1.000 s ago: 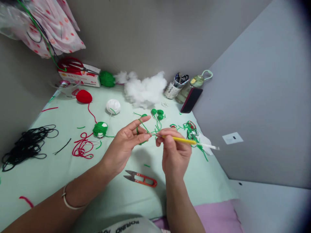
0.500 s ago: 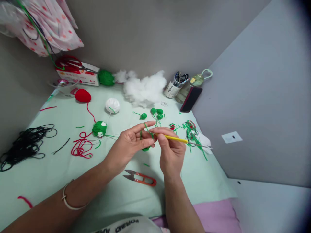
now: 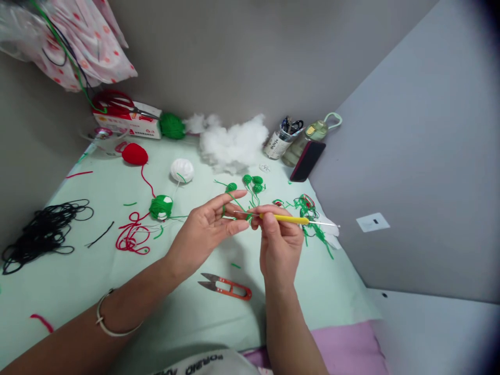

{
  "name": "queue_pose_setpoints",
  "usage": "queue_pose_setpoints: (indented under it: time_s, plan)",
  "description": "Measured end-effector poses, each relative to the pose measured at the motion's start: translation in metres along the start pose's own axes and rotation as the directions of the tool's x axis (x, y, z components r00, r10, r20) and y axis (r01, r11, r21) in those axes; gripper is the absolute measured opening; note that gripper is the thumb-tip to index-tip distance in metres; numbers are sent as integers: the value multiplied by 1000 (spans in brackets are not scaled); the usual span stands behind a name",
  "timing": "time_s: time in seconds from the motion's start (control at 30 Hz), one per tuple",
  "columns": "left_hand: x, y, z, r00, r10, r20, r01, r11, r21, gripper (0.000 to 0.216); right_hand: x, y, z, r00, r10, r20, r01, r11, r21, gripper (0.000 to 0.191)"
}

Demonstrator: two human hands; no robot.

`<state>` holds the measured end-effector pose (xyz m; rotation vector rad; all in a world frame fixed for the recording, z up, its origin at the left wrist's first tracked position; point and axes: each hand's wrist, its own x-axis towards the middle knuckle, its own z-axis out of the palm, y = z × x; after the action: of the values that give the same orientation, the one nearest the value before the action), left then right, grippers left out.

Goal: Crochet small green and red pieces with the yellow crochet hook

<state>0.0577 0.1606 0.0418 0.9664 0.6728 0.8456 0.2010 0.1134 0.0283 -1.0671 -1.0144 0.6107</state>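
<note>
My right hand grips a crochet hook with a yellow handle, its metal tip pointing left toward my left hand. My left hand holds a strand of green yarn looped over the raised index finger, with a small green crocheted bit pinched between fingers and thumb. The two hands meet above the pale green table cover. A green yarn ball lies just left of my left hand, its strand running toward the work.
Red thread snips lie under my hands. A white yarn ball, red yarn ball, white stuffing, small green crocheted pieces, black cord, a can of tools, a phone and grey walls surround the table.
My right hand with the hook has shifted slightly right and up, drawing the yarn out from my left hand. My left index finger stays raised.
</note>
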Motion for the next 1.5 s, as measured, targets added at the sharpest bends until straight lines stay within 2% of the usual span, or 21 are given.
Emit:
queue_pose_setpoints:
  time_s: [0.1,0.2,0.27,0.3,0.33,0.4,0.47,0.53,0.6,0.67,0.73,0.77,0.8,0.87,0.9,0.97,1.07,1.13,1.27,1.4,1.5]
  plan:
    - [-2,-4,4,1000,-2,-30,-1,995,-104,49,-9,0,4,972,-230,55,236,952,-196,19]
    - [-4,-8,7,998,-48,-47,38,982,-185,50,-17,5,6,882,-442,164,467,769,-436,34]
    - [-3,-8,7,992,-127,-12,119,958,-260,47,-19,8,5,822,-525,220,554,650,-519,40]
    - [-2,-7,6,985,-174,19,172,939,-297,44,-19,8,4,813,-539,220,564,638,-523,40]
    - [-1,-6,5,975,-216,47,219,918,-329,40,-17,7,3,826,-531,191,547,670,-503,38]
    - [1,-2,2,963,-259,73,268,893,-361,34,-12,2,0,897,-435,71,426,814,-395,27]
    - [3,1,1,970,-239,50,241,910,-336,35,-6,-2,-1,959,-281,-31,268,939,-217,19]
    - [1,0,2,989,-147,-12,138,953,-269,42,-5,-4,0,984,-176,-35,172,981,-95,19]
    - [-2,-3,5,997,-43,-71,28,978,-205,53,-8,-2,3,979,-205,25,206,966,-157,18]
    - [-4,-7,8,996,-21,-83,3,977,-212,58,-14,2,4,930,-352,105,366,867,-337,24]
    - [-4,-9,9,994,-113,-11,105,955,-278,51,-16,5,4,874,-459,156,476,751,-458,30]
    - [-3,-9,8,986,-166,28,166,936,-310,45,-15,4,3,873,-469,132,473,747,-467,29]
    - [-2,-8,6,978,-202,57,209,920,-332,40,-13,3,1,892,-445,77,431,790,-436,24]
    - [1,-4,2,976,-206,66,216,914,-342,33,-7,0,-2,953,-299,-53,276,924,-264,18]
    - [1,-2,1,982,-182,51,189,925,-330,34,-4,-2,-2,973,-216,-81,202,967,-153,17]
    - [2,1,0,992,-125,32,129,952,-276,39,-1,-4,-2,993,-109,-51,108,994,-11,16]
    - [1,-1,1,996,-74,41,80,981,-178,50,-1,-4,1,995,-97,29,99,991,-85,13]
    - [1,-5,2,996,-62,58,68,992,-108,54,-1,-1,1,997,-77,21,79,989,-125,12]
    - [5,-10,2,996,-47,70,42,997,66,58,6,2,-4,990,99,-100,-87,990,114,14]
    - [6,-14,1,993,-63,101,44,982,182,65,16,3,-8,938,335,-95,-280,888,366,18]
    - [5,-13,-1,992,-58,112,31,973,230,65,15,2,-8,930,353,-99,-292,876,383,17]
